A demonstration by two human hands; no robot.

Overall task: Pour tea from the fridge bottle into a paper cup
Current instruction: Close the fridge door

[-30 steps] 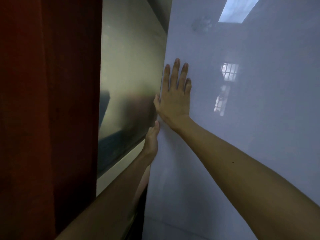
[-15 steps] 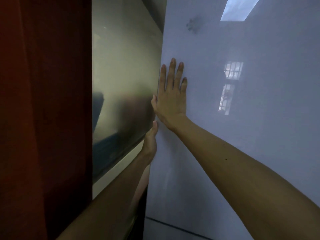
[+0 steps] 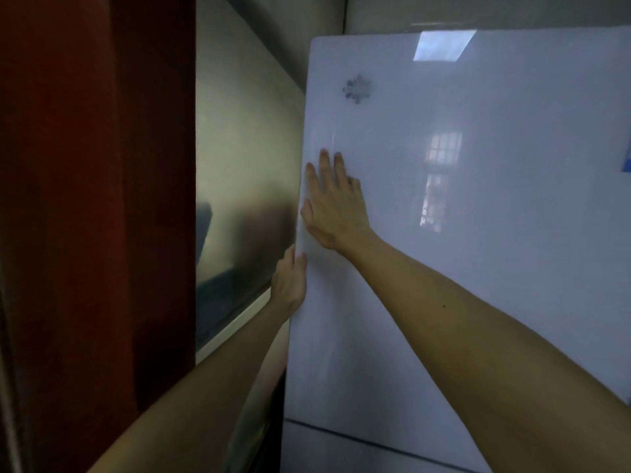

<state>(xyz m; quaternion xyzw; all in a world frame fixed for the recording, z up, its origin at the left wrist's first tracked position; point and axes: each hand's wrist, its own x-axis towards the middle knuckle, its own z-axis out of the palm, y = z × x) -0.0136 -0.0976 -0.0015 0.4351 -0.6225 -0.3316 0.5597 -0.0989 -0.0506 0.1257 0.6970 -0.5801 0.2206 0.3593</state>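
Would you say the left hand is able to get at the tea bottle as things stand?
Probably not yet. The fridge door looks shut and no bottle shows. The left hand is only curled round the door's left edge, and the right hand lies flat on its front. The door would have to open first.

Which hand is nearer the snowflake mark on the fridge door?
Right. The right hand lies flat on the door just below the snowflake mark; the left hand grips the door's edge lower down.

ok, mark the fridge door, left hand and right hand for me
fridge door [image 3: 478, 268], head view, bare white front panel
left hand [image 3: 289, 281], head view, back of hand at the door's edge
right hand [image 3: 336, 206], head view, back of hand
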